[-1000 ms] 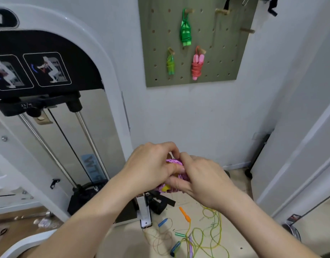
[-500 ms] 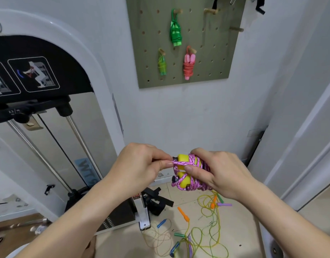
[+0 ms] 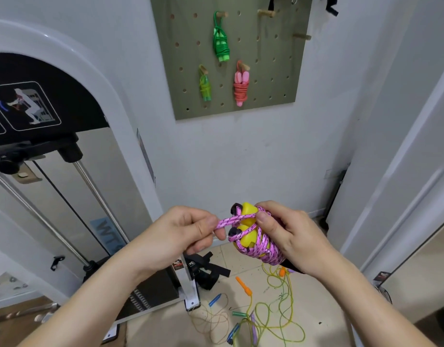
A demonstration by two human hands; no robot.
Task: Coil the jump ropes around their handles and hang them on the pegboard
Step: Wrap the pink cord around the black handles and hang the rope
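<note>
Pink braided rope (image 3: 262, 242) coiled on yellow plastic handles (image 3: 248, 225), right hand (image 3: 289, 236) gripping the bundle.
Left hand (image 3: 183, 230) pinches end loop; next: hook it on a free wooden peg (image 3: 266, 13), olive pegboard (image 3: 273, 71).

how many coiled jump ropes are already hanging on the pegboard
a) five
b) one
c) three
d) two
c: on the pegboard hang a dark green bundle, a light green bundle and a pink bundle, each on its own peg; the purple rope is in the hands.

Right hand (image 3: 288, 236) grips pink-rope-wrapped yellow handles (image 3: 248, 226); left hand (image 3: 183, 231) pinches rope loop (image 3: 228, 221) just left of them.
</note>
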